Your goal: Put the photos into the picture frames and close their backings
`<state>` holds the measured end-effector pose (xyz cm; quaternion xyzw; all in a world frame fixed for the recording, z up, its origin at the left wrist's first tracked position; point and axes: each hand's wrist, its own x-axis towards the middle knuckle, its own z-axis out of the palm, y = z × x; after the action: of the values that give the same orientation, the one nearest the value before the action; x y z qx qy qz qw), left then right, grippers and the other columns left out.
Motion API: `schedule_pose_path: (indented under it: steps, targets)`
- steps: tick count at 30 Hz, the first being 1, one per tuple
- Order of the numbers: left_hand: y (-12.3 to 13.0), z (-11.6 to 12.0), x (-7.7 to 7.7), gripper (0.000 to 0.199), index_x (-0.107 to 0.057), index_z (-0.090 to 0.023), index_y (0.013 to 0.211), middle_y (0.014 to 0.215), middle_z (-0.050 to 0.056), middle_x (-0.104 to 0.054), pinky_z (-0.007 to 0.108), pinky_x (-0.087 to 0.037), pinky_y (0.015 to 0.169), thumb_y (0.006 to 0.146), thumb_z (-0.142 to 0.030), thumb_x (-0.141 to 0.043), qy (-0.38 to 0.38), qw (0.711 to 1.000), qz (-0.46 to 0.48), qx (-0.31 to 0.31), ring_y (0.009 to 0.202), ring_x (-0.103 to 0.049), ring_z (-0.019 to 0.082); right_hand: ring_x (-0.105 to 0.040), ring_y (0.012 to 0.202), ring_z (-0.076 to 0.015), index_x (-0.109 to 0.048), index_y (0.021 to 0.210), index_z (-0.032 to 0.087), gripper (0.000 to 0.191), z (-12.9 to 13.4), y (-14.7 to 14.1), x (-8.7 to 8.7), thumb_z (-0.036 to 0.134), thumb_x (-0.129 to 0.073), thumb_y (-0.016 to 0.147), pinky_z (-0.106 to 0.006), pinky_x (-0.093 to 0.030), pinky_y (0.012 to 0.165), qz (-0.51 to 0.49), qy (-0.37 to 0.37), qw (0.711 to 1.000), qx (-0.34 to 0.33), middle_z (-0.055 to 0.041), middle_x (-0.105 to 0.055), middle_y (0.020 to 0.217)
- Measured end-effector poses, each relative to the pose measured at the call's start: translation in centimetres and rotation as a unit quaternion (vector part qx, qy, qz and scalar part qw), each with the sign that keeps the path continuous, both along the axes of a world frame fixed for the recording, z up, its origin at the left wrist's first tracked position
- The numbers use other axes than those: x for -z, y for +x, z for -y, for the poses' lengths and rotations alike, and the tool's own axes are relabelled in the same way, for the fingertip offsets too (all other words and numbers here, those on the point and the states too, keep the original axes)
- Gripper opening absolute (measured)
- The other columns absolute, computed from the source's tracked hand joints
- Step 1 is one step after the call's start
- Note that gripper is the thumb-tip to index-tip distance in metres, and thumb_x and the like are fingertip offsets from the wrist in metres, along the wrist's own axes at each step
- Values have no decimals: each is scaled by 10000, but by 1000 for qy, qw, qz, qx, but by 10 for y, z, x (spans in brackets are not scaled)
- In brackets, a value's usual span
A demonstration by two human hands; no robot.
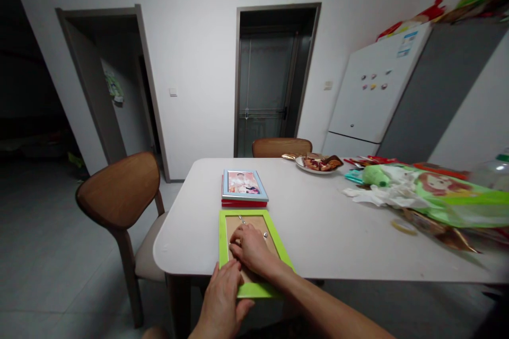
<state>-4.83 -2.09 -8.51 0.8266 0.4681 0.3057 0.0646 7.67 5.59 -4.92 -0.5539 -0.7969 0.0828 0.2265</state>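
A lime-green picture frame (pixel 284 259) lies face down at the table's near edge, its brown backing board (pixel 252 220) showing. Small metal pieces sit on the board, one near its far edge and a metal hanger (pixel 265 234) at the right. My left hand (pixel 226 294) grips the near left corner of the frame, fingers over the rim and thumb at the front edge. Across the board reaches my right hand (pixel 252 248), its fingers curled together at the left inner edge; whatever is under the fingertips is hidden.
Beyond the green frame, a light-blue picture frame (pixel 243 185) rests on a red one (pixel 244 203). Farther back stands a plate of food (pixel 318 163). Tissues (pixel 401 185), a green printed bag (pixel 457 198) and a tape roll (pixel 403 226) crowd the right. Wooden chairs (pixel 123 190) flank the white table (pixel 338 243).
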Motion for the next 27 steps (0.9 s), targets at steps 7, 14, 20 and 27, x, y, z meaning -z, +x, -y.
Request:
schedule_pose_path:
  steps: [7, 14, 20, 27]
  targets:
    - [0, -4, 1, 591, -440, -150, 1116, 1070, 120, -579, 511, -354, 914, 561, -99, -636, -14, 1000, 12, 8, 1054, -490, 264, -459, 869, -205, -602, 873, 152, 278, -33, 11, 4, 326, -408, 778, -318, -298, 767, 62, 17, 990, 126, -104, -556, 906]
    - [3, -9, -3, 592, -428, -160, 1108, 1050, 97, -587, 513, -334, 929, 560, -74, -636, -20, 999, 28, 6, 1059, -486, 246, -455, 898, -227, -594, 923, 168, 277, -50, 17, 12, 296, -410, 762, -322, -310, 715, 65, -5, 986, 150, -108, -552, 950]
    - [3, -9, -1, 576, -440, -181, 1097, 1078, 98, -572, 516, -341, 921, 564, -76, -630, -29, 999, 29, 7, 1062, -483, 255, -478, 889, -216, -614, 908, 178, 281, -54, 14, 7, 292, -394, 777, -322, -318, 731, 50, -18, 987, 150, -109, -572, 944]
    - [-2, -14, -1, 601, -435, -193, 1107, 1044, 77, -586, 502, -348, 923, 553, -72, -634, -18, 999, 28, 6, 1059, -485, 249, -445, 996, -176, -574, 1026, 233, 348, -8, 41, -9, 225, -482, 690, -284, -311, 855, -34, 0, 999, -39, -55, -523, 1075]
